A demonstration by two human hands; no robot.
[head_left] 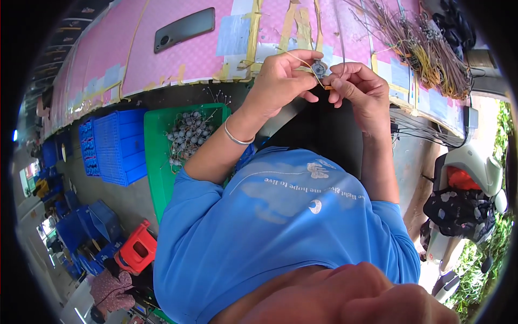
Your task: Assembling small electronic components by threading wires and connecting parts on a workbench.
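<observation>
Head view, sole view: bare left hand (286,81) up at the table's near edge, thumb and index finger brought close about a small round grey part (319,68), other fingers loosely curled; can't make out which fingertips press on it. Bare right hand (364,94) just beside, thumb and forefinger pinched together on a short orange-yellow strip (327,87), remaining fingers folded in. Thin yellow wire (300,59) crosses left fingers and runs down toward the strip; exact join too small to tell. Grey part sits between the two hands, above the near edge of a long table covered in pink sheeting (194,59), patched with yellow tape and pale blue pieces. On the table: grey rectangular phone (184,31) lying flat, upper left; big bundle of thin brown wires with yellowish ends (431,59), upper right, well apart from phone. Silver metal bangle (237,137) on left wrist; blue short-sleeved T-shirt (270,200) on the person. Left of the person, green plastic bin (153,162) with a heap of round grey pieces (189,132) inside, blue plastic crate (124,148) next to it. Lower left, red plastic stool (137,248). Right side, white-and-grey scooter (477,164), green plants (472,275) beyond.
</observation>
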